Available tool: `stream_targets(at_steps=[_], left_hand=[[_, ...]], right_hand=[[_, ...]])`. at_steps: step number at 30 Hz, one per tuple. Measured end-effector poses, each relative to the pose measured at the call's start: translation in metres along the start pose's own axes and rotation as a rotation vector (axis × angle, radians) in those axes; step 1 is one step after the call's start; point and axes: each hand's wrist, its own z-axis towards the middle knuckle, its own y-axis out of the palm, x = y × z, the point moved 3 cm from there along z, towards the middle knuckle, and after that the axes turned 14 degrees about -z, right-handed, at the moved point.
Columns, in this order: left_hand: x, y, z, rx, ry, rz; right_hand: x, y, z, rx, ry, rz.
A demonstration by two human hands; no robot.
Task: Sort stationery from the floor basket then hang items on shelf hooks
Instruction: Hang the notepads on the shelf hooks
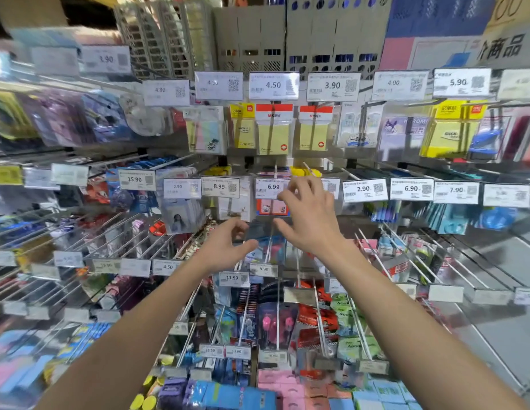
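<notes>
left hand (228,245) curled, grasp unclear | right hand (309,216) released, fingers spread, partly hiding 6.99 price tag (269,188)

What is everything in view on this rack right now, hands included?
white paper price tags: many, white, on hook ends in every row
yellow sticky-note packs with red headers: two, yellow and red, top row centre, side by side
yellow sticky-note packs with yellow headers: at least two, yellow, top row, either side of the red-headed ones
purple Kuromi card pack: one showing, purple, top row right
pink Hello Kitty pack: one showing, pink, under the 6.99 tag
grey plastic file racks: several, grey, top shelf
silver wire hooks: many, silver, every row
left hand: one, fingers curled, below the 8.99 tag; grip unclear
right hand: one, fingers spread, by the 6.99 tag
</notes>
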Motion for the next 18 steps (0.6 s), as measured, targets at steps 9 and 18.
stream_targets(at_steps=[9,18], left_hand=[[-0.013,-0.006,-0.05,-0.022,-0.052,0.105],[-0.085,-0.026,-0.178,-0.144,-0.31,0.23]], right_hand=[[-0.032,0.029,-0.051,-0.39,-0.201,0.249],[-0.135,0.055,-0.12,-0.883,-0.442,0.34]])
